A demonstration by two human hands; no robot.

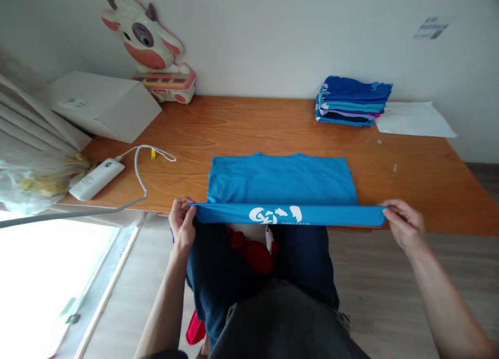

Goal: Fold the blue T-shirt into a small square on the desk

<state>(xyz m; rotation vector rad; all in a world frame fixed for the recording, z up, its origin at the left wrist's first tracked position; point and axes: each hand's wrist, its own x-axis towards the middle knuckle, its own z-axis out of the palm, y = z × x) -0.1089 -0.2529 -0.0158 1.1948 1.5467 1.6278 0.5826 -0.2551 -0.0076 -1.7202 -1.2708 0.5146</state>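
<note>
A blue shirt (283,179) with a white print lies on the wooden table, its near part raised at the table's front edge. My left hand (182,221) pinches the left corner of that near part between thumb and fingers. At the opposite corner, my right hand (403,222) has a similar pinch on the cloth. Between the two hands the fabric is stretched into a narrow, straight band, with the white print facing up near its middle. The rest of the shirt lies flat behind the band.
A stack of folded blue clothes (351,101) stands at the back right beside white paper (415,119). On the left are a white box (105,104), a cow toy keyboard (156,52), a white power bank (97,179) with its cable, and a plastic bag (35,184).
</note>
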